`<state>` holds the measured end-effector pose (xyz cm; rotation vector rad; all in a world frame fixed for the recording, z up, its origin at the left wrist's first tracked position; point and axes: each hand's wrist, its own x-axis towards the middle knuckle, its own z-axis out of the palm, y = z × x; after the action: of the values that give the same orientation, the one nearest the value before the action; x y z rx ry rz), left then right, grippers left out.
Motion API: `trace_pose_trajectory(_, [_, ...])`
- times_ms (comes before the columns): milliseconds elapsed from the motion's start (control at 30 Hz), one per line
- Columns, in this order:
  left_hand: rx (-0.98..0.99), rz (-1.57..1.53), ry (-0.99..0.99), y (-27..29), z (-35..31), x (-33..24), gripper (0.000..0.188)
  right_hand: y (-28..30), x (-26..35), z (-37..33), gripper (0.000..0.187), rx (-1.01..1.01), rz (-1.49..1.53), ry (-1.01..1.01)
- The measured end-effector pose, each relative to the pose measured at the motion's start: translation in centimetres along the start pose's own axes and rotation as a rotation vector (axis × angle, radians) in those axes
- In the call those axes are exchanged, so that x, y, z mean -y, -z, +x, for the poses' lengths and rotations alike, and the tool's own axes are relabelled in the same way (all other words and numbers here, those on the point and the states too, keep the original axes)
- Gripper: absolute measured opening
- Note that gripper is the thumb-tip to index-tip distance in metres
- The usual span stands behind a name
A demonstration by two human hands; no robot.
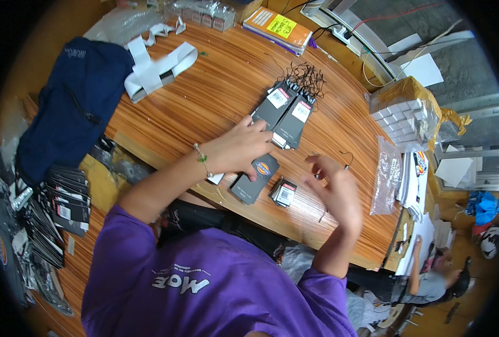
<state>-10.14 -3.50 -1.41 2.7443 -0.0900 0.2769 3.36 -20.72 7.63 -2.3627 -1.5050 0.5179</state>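
Note:
My left hand point(241, 147), with a beaded bracelet at the wrist, reaches over the dark hang tags with its fingers spread. Its fingertips lie at the near edge of a bundle of black hang tags point(277, 106) with white barcode stickers and black strings. The thumb touches a dark grey hang tag point(255, 180) with a coloured logo near the table's front edge. Just right of that tag lies a small stack of barcode-stickered tags point(284, 193). My right hand point(336, 188) is raised right of this stack, smeared by motion; whether its fingers hold anything is unclear.
A navy bag point(75, 106) and a white strap loop point(159, 70) lie at the left. Notebooks point(277, 31) sit at the back. A taped clear package of small white boxes point(404, 115) and a plastic bag point(385, 177) are at the right. Another person point(432, 286) sits beyond.

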Motion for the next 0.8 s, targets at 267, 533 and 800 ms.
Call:
trace_pose_trajectory(267, [-0.123,-0.077,-0.049,-0.1,0.0,0.0,0.051,-8.2,-3.4,-2.5,0.03,-0.201,0.121,-0.039])
trace_pose_trajectory(533, [0.125,-0.953,0.174,0.5,0.9,0.5,0.023,-10.3,-6.1,-2.5,0.015,-0.211,0.748,-0.232])
trace_pose_trajectory(800, [0.065,-1.153,0.282,-0.3,1.4,-1.1,0.021,-9.2,-3.3,-2.2,0.027,-0.518,0.98,-0.069])
